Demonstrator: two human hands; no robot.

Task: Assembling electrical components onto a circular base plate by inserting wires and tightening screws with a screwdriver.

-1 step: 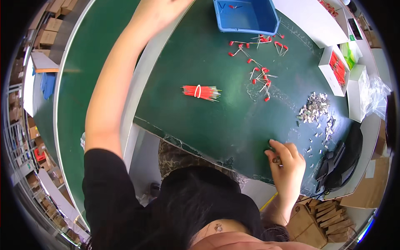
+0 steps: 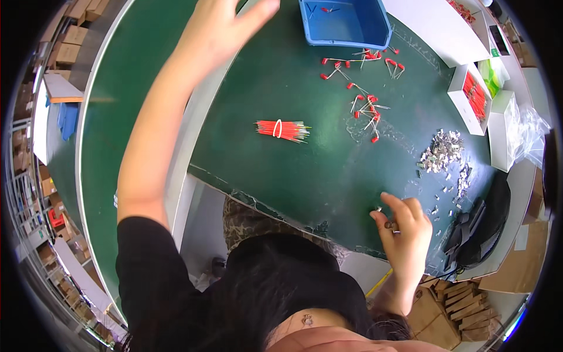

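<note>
My left hand (image 2: 220,26) reaches to the top edge, over the seam between two green surfaces. Its thumb is stretched out away from the other fingers, which the picture's edge partly cuts off; nothing shows in it. Above the table's near right part, my right hand (image 2: 406,227) has thumb and forefinger curled towards each other, with a small silvery metal piece (image 2: 378,209) at their tips. Something small and shiny shows at its curled fingers, too small to name. A pile of similar metal pieces (image 2: 443,151) lies beyond it. A banded bundle of red wires (image 2: 282,130) lies left of centre.
Loose red-ended parts with wire leads (image 2: 369,108) are scattered below a blue bin (image 2: 349,43). At the right stand a white box of red wires (image 2: 475,100), a clear plastic bag (image 2: 529,132) and a black mesh bag (image 2: 489,220). The green table (image 2: 316,182) has a worn near edge.
My left hand has come slightly further into view, its thumb now spread out. The right thumb and forefinger have shifted slightly, and the metal piece at their tips now shows. The table's things have not moved.
</note>
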